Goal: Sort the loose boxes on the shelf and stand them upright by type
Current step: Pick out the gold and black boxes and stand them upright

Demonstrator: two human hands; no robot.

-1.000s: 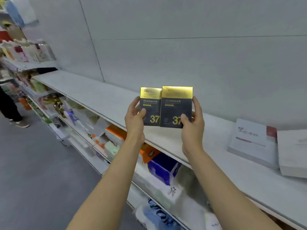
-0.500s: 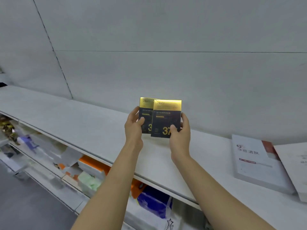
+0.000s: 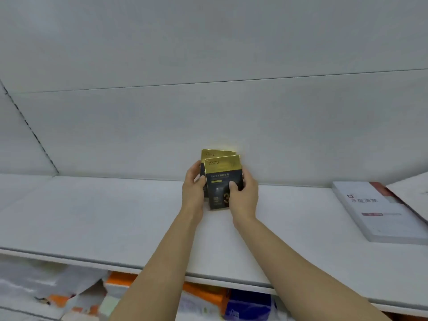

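Two dark boxes with gold tops stand upright, one behind the other, near the back of the white shelf (image 3: 115,216). The front box (image 3: 220,179) tilts slightly, and its lower edge is on or just above the shelf. My right hand (image 3: 243,195) grips its right side, thumb on the face. Only the gold top and left edge of the rear box (image 3: 214,154) show behind it. My left hand (image 3: 193,191) grips the rear box's left edge.
A flat white box with a red corner (image 3: 379,212) lies on the shelf at the right, with another white box (image 3: 414,193) partly over its far end. Below the shelf lip sit orange, blue and white packs (image 3: 231,302). A grey back panel rises behind.
Both hands have carried the two boxes forward and down toward the shelf's back. The boxes went from side by side to overlapping, front over rear. The view swung right, off the aisle.
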